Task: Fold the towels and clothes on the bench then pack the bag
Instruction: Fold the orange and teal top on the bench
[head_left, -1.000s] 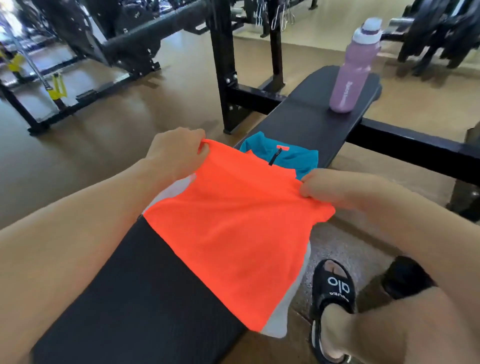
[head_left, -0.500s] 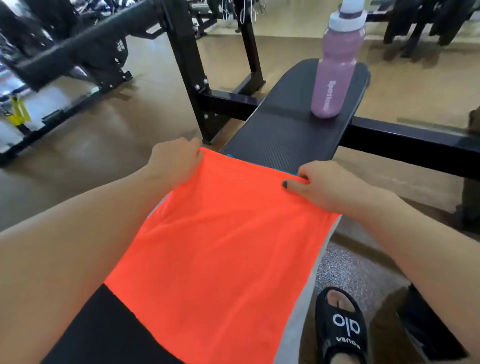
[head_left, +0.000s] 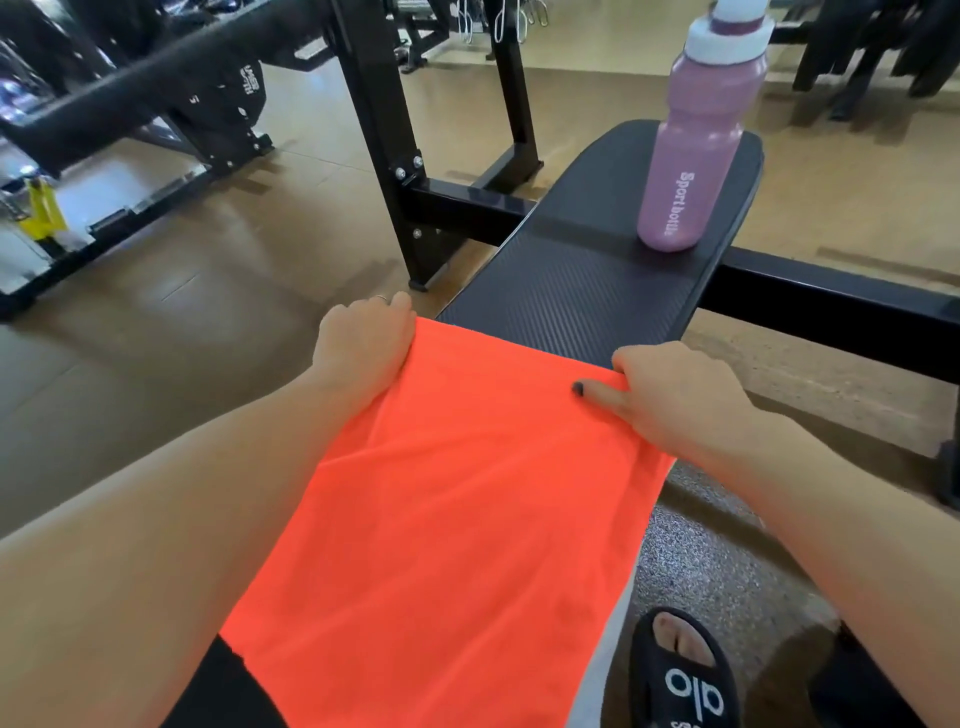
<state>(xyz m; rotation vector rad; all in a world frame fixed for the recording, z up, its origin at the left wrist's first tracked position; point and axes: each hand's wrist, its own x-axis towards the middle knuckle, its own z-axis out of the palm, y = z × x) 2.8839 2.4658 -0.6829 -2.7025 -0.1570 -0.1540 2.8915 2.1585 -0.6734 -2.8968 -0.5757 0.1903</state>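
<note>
Left hand (head_left: 363, 345) and right hand (head_left: 675, 395) each pinch a far corner of the orange shirt (head_left: 441, 519), which lies spread along the desk (head_left: 571, 291). Lay that edge down square and taut — no slack — before smoothing. The pink bottle (head_left: 696, 150) stands capped at the far end, contents hidden; no bag in view.

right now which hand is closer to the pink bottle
Right. The right hand grips the orange cloth's far corner just below the bottle; the left hand holds the opposite corner, farther off.
</note>
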